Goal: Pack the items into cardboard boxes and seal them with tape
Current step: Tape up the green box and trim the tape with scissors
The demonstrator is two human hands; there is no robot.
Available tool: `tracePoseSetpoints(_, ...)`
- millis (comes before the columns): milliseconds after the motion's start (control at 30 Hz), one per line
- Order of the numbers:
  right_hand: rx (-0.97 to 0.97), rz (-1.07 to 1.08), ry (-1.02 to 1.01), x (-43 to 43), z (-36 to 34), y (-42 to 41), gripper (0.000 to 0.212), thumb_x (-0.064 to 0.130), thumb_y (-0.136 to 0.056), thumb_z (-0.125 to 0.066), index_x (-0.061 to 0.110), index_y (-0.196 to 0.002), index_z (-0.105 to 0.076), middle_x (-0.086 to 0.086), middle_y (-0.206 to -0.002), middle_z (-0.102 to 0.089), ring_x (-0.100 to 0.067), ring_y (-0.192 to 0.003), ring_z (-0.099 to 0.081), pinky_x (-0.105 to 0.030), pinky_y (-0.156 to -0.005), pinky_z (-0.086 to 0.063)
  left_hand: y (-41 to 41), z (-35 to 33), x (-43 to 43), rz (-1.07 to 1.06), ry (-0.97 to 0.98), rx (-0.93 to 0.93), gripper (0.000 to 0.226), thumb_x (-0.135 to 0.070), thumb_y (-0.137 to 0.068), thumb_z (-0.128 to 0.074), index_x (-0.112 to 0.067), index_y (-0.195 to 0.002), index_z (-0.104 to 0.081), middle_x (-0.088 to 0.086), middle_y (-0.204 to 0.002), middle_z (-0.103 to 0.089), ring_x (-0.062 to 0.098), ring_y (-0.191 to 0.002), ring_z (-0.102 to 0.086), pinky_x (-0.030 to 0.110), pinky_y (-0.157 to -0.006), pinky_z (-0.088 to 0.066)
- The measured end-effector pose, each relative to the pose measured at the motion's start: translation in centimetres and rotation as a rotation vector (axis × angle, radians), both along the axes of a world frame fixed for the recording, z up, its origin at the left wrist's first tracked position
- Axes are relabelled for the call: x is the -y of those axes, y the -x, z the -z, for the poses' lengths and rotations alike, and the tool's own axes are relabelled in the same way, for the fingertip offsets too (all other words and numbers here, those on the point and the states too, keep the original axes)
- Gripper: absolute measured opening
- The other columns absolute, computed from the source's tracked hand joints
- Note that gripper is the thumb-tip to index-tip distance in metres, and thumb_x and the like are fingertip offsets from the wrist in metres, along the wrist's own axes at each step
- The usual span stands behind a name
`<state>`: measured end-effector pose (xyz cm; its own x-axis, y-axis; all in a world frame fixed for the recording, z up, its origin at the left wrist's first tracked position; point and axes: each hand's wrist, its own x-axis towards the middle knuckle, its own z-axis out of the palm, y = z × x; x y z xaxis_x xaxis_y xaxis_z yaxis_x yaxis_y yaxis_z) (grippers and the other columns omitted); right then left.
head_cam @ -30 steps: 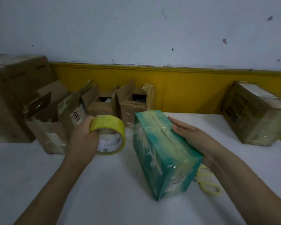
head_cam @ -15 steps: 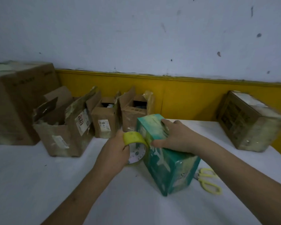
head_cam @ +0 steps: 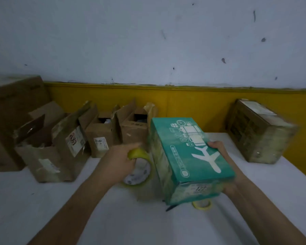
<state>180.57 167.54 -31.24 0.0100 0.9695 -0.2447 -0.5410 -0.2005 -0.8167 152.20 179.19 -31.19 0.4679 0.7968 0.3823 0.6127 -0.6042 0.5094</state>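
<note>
White table (head_cam: 42, 209) | left hand (head_cam: 118, 161) grips tape roll (head_cam: 140, 172) | half-hidden right hand (head_cam: 217, 147) holds teal box (head_cam: 187, 156) | scissors (head_cam: 201, 204) mostly covered

My left hand (head_cam: 120, 161) grips the yellow tape roll (head_cam: 140, 171) just beside the green box (head_cam: 189, 156), which my right hand (head_cam: 216, 147) holds tilted over the tabletop (head_cam: 42, 209). Yellow scissors (head_cam: 201, 205) peek from under it.
</note>
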Motion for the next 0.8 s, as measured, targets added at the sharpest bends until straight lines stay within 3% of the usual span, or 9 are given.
tracePoseSetpoints(133,-0.222,0.034,-0.090,-0.9,1.8,0.5,0.046,0.041,-0.064,-0.078,0.009,-0.096,-0.078,-0.015,-0.100,-0.075,-0.029,-0.078,-0.073,-0.039,-0.068,-0.060,-1.5,0.0,-1.7,0.113,0.030,0.103,0.059,-0.002,-0.094,-0.056,-0.028,-0.146,-0.047,0.005,-0.126,-0.062,0.020,-0.112,-0.057,0.028,-0.086,-0.044)
tracePoseSetpoints(267,-0.116,0.290,-0.069,-2.1,4.5,0.3,0.076,0.056,-0.079,-0.064,0.012,-0.140,-0.052,-0.015,-0.138,-0.056,-0.036,-0.126,-0.053,-0.053,-0.110,-0.038,-2.3,0.3,-1.2,-0.018,0.194,0.691,0.052,-0.005,-0.099,-0.057,-0.040,-0.137,-0.053,-0.013,-0.138,-0.056,0.008,-0.120,-0.054,0.029,-0.102,-0.046)
tracePoseSetpoints(333,-0.144,0.298,-0.059,-3.0,5.4,1.2,0.077,0.055,-0.079,-0.064,0.012,-0.142,-0.048,-0.016,-0.143,-0.050,-0.038,-0.129,-0.048,-0.054,-0.111,-0.035,-4.4,0.5,0.0,-0.114,0.508,1.144,0.040,-0.011,-0.098,-0.060,-0.030,-0.133,-0.060,-0.003,-0.133,-0.062,0.021,-0.118,-0.061,0.043,-0.102,-0.050)
tracePoseSetpoints(400,-0.310,0.146,-0.010,-3.6,4.6,2.6,0.057,0.047,-0.078,-0.067,0.011,-0.121,-0.060,-0.016,-0.122,-0.060,-0.035,-0.107,-0.059,-0.047,-0.095,-0.047,-7.0,0.5,1.2,-0.025,0.942,1.380,0.032,-0.027,-0.101,-0.055,-0.018,-0.130,-0.064,0.010,-0.129,-0.066,0.034,-0.114,-0.065,0.053,-0.098,-0.051)
tracePoseSetpoints(467,-0.272,0.041,0.019,-3.5,3.5,3.6,0.039,0.041,-0.085,-0.065,0.010,-0.109,-0.068,-0.017,-0.113,-0.065,-0.034,-0.098,-0.065,-0.045,-0.085,-0.053,-8.4,-0.5,2.0,-0.011,1.154,1.446,0.042,-0.048,-0.099,-0.049,-0.019,-0.112,-0.076,0.011,-0.111,-0.074,0.034,-0.097,-0.072,0.048,-0.083,-0.057)
tracePoseSetpoints(533,0.063,0.063,0.045,-4.2,3.1,3.1,0.039,0.036,-0.096,-0.055,0.008,-0.119,-0.068,-0.017,-0.120,-0.068,-0.033,-0.104,-0.068,-0.048,-0.087,-0.056,-8.9,-1.3,1.2,-0.060,1.122,1.484,0.047,-0.052,-0.098,-0.046,-0.017,-0.114,-0.073,0.013,-0.105,-0.073,0.036,-0.090,-0.071,0.048,-0.077,-0.057)
tracePoseSetpoints(600,0.367,0.126,-0.037,-4.8,2.2,2.7,0.042,0.027,-0.101,-0.052,0.019,-0.142,-0.050,-0.008,-0.136,-0.059,-0.030,-0.116,-0.063,-0.051,-0.096,-0.052,-9.1,-2.1,0.2,-0.124,0.980,1.465,0.045,-0.046,-0.101,-0.044,-0.017,-0.130,-0.061,0.015,-0.123,-0.067,0.039,-0.109,-0.064,0.056,-0.093,-0.052)
tracePoseSetpoints(667,0.526,0.193,-0.091,-5.6,0.8,2.6,0.038,0.030,-0.102,-0.048,0.023,-0.140,-0.052,-0.005,-0.137,-0.058,-0.028,-0.119,-0.061,-0.051,-0.099,-0.051,-10.1,-2.8,0.4,-0.106,0.977,1.454,0.041,-0.043,-0.102,-0.044,-0.017,-0.130,-0.060,0.016,-0.128,-0.065,0.039,-0.116,-0.061,0.059,-0.103,-0.046)
tracePoseSetpoints(800,0.324,0.077,0.076,-7.1,-1.9,1.8,0.071,0.069,-0.094,-0.035,0.010,-0.105,-0.073,-0.019,-0.110,-0.072,-0.034,-0.099,-0.070,-0.044,-0.081,-0.056,-12.5,-2.3,1.1,-0.271,0.870,1.232,0.036,-0.045,-0.099,-0.051,-0.018,-0.119,-0.063,0.016,-0.123,-0.065,0.038,-0.111,-0.062,0.059,-0.099,-0.049)
